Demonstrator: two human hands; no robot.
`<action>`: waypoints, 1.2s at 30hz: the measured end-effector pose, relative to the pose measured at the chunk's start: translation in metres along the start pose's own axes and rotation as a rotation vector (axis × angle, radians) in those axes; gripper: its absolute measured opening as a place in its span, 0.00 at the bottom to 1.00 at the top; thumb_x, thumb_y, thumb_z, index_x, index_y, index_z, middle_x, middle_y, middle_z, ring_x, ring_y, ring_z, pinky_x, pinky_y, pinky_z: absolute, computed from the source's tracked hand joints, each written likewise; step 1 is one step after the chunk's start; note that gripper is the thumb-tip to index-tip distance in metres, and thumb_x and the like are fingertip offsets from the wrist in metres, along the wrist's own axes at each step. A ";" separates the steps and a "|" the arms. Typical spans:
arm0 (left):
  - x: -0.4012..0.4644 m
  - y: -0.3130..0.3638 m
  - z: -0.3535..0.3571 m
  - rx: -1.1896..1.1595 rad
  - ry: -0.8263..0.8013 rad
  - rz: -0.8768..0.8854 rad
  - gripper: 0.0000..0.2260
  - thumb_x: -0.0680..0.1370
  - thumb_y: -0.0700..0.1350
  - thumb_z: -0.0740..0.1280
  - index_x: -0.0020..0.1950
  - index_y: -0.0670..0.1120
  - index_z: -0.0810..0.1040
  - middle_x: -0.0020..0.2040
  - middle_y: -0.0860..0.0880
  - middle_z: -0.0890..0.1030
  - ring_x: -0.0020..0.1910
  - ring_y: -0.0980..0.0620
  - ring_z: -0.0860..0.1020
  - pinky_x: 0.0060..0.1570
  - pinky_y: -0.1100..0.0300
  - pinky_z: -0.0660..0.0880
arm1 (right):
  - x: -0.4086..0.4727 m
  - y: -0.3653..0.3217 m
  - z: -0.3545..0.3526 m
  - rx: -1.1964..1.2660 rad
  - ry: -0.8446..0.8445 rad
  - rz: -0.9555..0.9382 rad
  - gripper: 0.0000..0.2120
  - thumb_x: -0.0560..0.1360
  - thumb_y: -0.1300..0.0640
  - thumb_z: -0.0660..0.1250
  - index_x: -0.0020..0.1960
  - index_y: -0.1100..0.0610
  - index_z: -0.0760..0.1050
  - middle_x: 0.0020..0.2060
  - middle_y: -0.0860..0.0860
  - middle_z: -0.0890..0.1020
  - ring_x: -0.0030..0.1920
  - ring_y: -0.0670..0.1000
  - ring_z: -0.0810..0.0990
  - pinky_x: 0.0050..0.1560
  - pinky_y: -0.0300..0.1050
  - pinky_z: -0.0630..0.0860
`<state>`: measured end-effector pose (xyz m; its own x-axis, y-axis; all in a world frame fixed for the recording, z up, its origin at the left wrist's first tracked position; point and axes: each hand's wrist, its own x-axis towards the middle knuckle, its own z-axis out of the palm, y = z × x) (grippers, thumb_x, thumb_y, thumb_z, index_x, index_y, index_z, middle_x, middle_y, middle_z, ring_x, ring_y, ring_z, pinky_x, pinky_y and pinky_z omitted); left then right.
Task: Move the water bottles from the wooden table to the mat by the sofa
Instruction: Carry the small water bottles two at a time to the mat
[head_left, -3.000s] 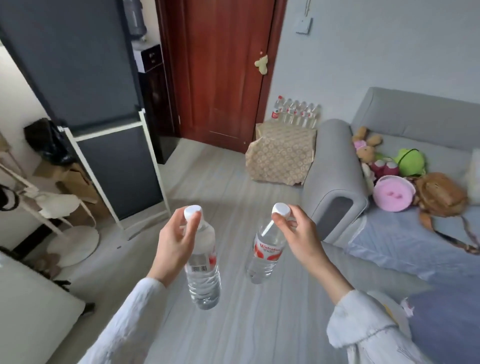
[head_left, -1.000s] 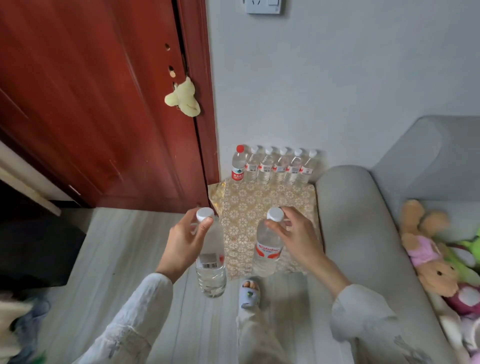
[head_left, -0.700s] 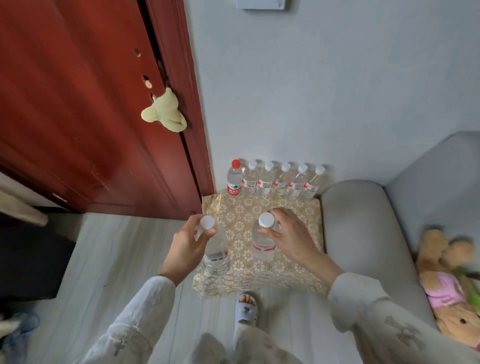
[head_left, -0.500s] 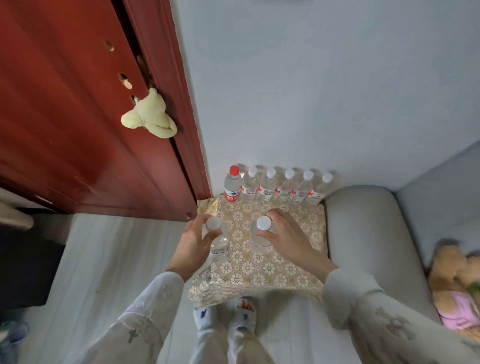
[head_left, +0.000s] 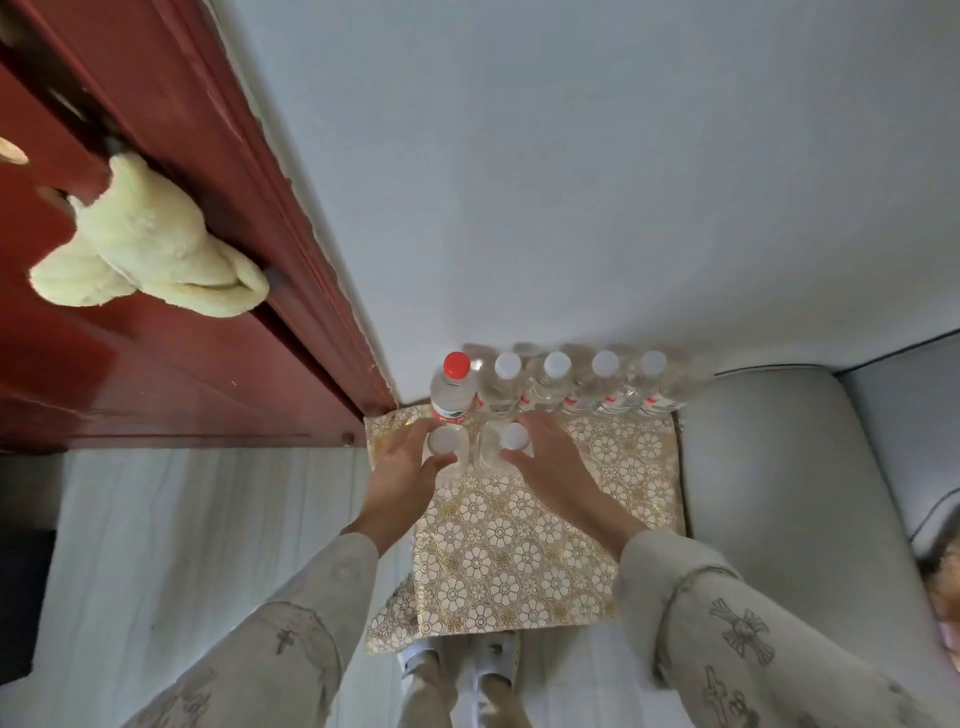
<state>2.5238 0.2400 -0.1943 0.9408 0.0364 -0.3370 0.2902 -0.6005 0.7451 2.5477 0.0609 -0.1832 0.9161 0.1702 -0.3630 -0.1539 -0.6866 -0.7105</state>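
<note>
A gold floral mat (head_left: 524, 540) lies on the floor between the red door and the grey sofa arm. My left hand (head_left: 402, 480) grips a clear white-capped bottle (head_left: 443, 441) by its neck at the mat's far left. My right hand (head_left: 553, 462) grips a second white-capped bottle (head_left: 514, 435) just to its right. Both bottles stand upright, seen from above, right in front of a row of several bottles (head_left: 576, 384) along the wall. The leftmost bottle (head_left: 454, 387) in that row has a red cap.
The red wooden door (head_left: 130, 312) with a pale plush toy (head_left: 140, 244) hanging on it stands at left. The grey sofa arm (head_left: 779, 493) borders the mat on the right. My slippered feet (head_left: 462, 670) touch the mat's near edge on the pale plank floor.
I have come up to the mat and bent over it. Both hands lowered their bottles down and forward, from mid-air to just in front of the row by the wall.
</note>
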 end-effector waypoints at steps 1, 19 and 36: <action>0.007 0.000 0.001 -0.007 -0.005 0.001 0.13 0.75 0.46 0.66 0.59 0.48 0.72 0.59 0.46 0.75 0.57 0.47 0.71 0.57 0.48 0.71 | 0.006 0.000 0.003 0.003 0.008 0.002 0.13 0.73 0.57 0.65 0.56 0.57 0.70 0.53 0.50 0.73 0.49 0.48 0.72 0.46 0.39 0.65; 0.021 0.008 0.013 -0.144 -0.020 -0.071 0.28 0.74 0.46 0.67 0.71 0.45 0.59 0.70 0.45 0.66 0.67 0.48 0.66 0.62 0.56 0.62 | 0.015 -0.010 0.007 0.231 0.033 0.137 0.31 0.68 0.59 0.71 0.66 0.53 0.60 0.54 0.45 0.74 0.54 0.45 0.71 0.53 0.34 0.67; -0.274 -0.001 -0.006 -0.468 0.623 -0.505 0.12 0.77 0.39 0.62 0.60 0.39 0.74 0.56 0.41 0.80 0.56 0.43 0.78 0.57 0.54 0.73 | -0.160 -0.069 0.023 0.021 -0.660 -0.038 0.15 0.77 0.50 0.58 0.57 0.58 0.72 0.50 0.50 0.80 0.49 0.46 0.79 0.48 0.39 0.75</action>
<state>2.2670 0.2353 -0.0998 0.5686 0.7099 -0.4156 0.6044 -0.0179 0.7965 2.4032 0.0977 -0.0899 0.5028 0.5963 -0.6257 -0.1393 -0.6585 -0.7396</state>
